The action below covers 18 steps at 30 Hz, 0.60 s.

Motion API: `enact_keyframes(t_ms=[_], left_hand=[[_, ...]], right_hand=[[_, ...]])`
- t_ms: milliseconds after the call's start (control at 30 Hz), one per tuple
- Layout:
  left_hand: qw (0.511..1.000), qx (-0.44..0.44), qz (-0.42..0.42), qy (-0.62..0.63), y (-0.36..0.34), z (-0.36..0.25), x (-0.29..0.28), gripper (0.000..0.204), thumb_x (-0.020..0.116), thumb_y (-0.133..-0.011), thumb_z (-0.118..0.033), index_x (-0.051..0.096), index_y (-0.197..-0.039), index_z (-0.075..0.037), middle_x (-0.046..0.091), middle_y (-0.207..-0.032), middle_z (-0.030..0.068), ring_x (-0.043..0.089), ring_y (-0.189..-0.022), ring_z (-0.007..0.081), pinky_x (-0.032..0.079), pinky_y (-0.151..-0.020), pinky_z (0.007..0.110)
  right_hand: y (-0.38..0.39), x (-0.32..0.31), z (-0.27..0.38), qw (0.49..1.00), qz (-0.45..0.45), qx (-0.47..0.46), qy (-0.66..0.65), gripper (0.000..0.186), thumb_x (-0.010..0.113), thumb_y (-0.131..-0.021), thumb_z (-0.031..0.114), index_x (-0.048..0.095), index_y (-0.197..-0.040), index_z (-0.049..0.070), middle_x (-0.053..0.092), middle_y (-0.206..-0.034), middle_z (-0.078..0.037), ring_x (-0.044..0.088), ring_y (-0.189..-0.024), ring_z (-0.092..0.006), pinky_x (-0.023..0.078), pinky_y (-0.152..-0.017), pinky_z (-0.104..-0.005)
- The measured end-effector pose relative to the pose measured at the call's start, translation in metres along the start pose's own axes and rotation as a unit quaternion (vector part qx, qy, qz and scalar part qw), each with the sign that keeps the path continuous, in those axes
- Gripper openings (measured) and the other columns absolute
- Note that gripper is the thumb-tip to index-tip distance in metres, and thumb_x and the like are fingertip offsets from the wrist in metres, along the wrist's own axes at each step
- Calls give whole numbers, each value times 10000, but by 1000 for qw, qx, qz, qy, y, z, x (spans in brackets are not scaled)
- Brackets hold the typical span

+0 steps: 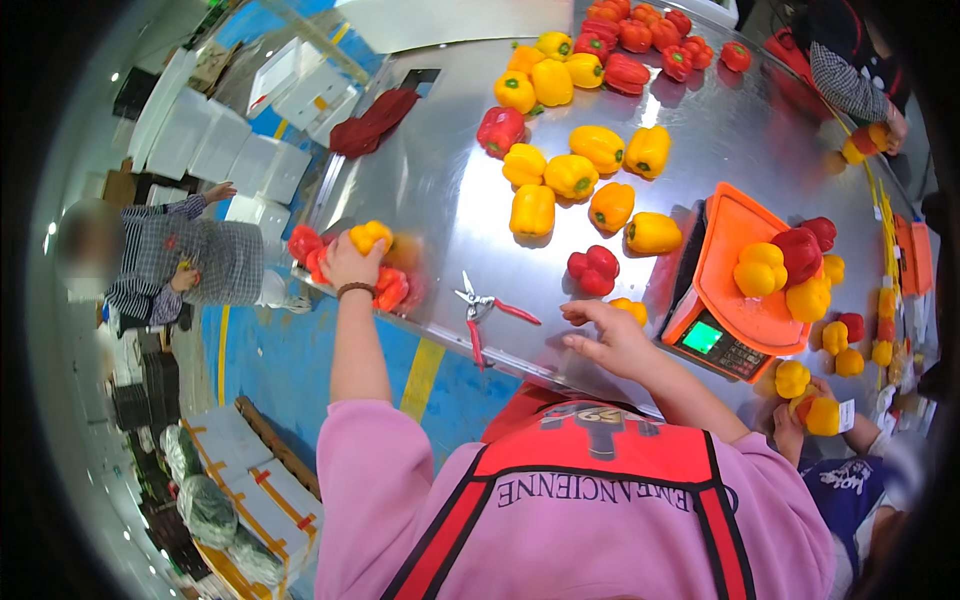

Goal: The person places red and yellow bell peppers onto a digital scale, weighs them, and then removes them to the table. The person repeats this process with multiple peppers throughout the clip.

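Peppers [593, 270] between shears [476, 303] and scale [737, 222]

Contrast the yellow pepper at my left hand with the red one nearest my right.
The left hand touches the yellow pepper; the red pepper lies untouched. The hand partly hides the yellow pepper; the red pepper is uncovered. Both are glossy bell peppers.

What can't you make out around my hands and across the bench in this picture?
All in the head view:
Left hand: the palm side, hidden by the back of the hand.
Yellow pepper beside the right hand: partly hidden by that hand.
Scale display: figures too small to read.
Upper-right co-worker: head, cut off at the picture's edge.
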State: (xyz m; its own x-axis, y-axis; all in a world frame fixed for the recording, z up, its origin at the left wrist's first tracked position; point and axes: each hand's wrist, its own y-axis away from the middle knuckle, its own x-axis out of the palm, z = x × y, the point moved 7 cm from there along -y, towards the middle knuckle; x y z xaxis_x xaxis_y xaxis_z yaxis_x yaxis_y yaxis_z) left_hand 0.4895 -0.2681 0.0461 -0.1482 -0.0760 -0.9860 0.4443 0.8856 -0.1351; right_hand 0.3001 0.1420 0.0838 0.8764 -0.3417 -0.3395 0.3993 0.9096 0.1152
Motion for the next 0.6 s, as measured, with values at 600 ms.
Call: enact_keyframes(t_ms=[600], left_hand=[[939, 248, 87, 220, -149, -300, 62, 803, 768, -774, -441, 475, -1363, 18, 511, -1366, 241, 497, -1260, 383, 412, -1057, 424]], right_hand=[[-16, -60, -16, 984, -165, 70, 6, 365, 717, -844, 141, 610, -1177, 35, 656, -1092, -146, 661, -987, -286, 513, -868, -365]])
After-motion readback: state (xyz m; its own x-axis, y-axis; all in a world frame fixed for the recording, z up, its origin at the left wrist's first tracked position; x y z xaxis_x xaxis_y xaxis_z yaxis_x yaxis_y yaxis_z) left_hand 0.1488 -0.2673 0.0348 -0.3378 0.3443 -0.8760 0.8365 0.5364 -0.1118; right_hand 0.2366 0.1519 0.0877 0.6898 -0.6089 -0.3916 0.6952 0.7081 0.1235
